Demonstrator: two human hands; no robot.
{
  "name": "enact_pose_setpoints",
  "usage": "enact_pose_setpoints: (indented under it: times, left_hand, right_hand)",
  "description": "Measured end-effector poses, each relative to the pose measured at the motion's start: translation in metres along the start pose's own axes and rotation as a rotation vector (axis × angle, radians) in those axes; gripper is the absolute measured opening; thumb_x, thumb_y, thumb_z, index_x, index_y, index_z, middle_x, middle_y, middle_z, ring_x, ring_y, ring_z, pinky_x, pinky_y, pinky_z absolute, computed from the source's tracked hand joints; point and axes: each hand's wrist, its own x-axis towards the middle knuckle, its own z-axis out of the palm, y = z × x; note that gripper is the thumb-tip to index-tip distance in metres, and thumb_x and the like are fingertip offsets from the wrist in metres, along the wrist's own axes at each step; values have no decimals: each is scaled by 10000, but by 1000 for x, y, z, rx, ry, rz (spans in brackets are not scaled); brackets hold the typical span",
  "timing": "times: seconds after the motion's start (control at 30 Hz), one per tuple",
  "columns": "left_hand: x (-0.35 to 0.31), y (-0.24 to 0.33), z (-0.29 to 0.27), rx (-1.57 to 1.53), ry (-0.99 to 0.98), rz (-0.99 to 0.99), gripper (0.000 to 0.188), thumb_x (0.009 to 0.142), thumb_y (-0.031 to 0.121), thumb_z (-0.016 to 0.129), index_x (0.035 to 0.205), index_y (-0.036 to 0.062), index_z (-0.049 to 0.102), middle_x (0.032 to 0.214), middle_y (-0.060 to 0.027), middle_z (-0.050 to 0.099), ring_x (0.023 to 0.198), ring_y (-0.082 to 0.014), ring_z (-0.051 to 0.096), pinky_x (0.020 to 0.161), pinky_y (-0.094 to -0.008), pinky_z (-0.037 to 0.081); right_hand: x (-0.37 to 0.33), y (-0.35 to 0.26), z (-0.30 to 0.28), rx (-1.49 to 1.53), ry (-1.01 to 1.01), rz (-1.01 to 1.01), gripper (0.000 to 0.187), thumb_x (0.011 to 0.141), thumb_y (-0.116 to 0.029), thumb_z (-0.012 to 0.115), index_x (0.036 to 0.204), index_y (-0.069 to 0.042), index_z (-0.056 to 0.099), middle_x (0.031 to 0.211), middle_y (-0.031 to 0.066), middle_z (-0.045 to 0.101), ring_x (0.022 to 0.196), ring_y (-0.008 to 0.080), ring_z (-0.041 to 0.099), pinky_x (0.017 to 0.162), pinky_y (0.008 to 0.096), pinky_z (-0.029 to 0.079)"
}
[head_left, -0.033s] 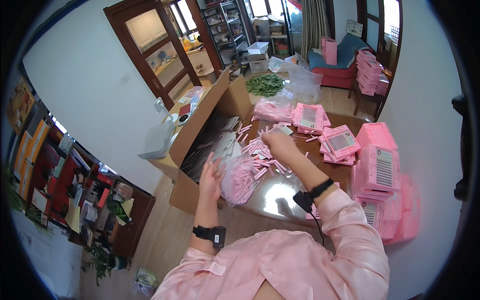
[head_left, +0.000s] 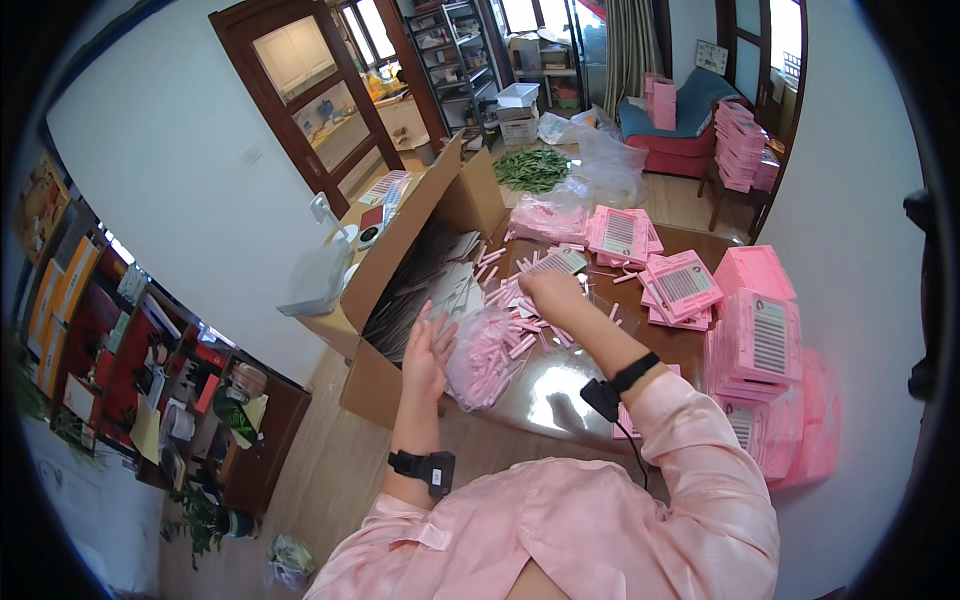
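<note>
My left hand (head_left: pixel 426 355) is raised, palm turned inward and fingers stretched out, beside a clear plastic bag (head_left: pixel 480 365) full of small pink tubes. Whether its fingertips touch the plastic I cannot tell. Over the loose pink tubes (head_left: pixel 522 345) scattered on the brown table, my right hand (head_left: pixel 553 296) has its fingers curled together. Anything in its grasp is hidden. Just beyond that hand lies a lash tray card (head_left: pixel 560 262). To the left stands an open cardboard box (head_left: pixel 400 240) holding many flat grey-white pieces.
Pink packs with rows of dark lashes (head_left: pixel 684 283) lie at the table's right, beside taller pink stacks (head_left: pixel 765 335). A bagged pink bundle (head_left: pixel 548 218) is at the back. Behind the table are green leaves (head_left: pixel 532 170) on the floor and a blue-red sofa (head_left: pixel 668 130).
My right hand has shifted slightly toward me over the tubes. My left hand stays almost in place beside the bag.
</note>
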Motion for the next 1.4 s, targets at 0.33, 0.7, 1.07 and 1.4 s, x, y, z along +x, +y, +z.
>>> enact_pose_setpoints:
  times: [0.33,0.7,1.07,1.4]
  left_hand:
    - [-15,-4,40,-223,-334,-150,535,1063,352,294,1559,153,268,1422,-124,501,1261,-268,523,1075,-440,391]
    - [-2,-11,37,-416,-469,-239,551,1072,357,249,1548,80,260,1439,-169,473,1247,-268,527,1070,-431,412]
    - [12,-58,13,-372,-362,-195,460,1092,285,324,1531,147,313,1374,-103,517,1218,-224,544,1061,-388,433]
    - [55,-86,-3,3,110,5,470,1073,198,431,1516,91,314,1487,-177,439,1272,-280,522,1017,-364,460]
  right_hand:
    - [-22,-91,34,1500,-179,234,148,870,-133,748,908,1,696,795,68,712,679,133,673,643,248,543]
    - [-24,-69,52,1682,-240,369,121,901,-106,716,975,-10,718,869,64,720,749,137,693,682,268,586]
    - [-25,-88,100,689,146,285,80,934,-56,591,927,-1,648,823,132,689,751,226,684,681,365,550]
    - [-78,-31,85,900,462,234,49,997,-77,504,1037,-61,528,1161,97,645,959,192,652,718,299,561]
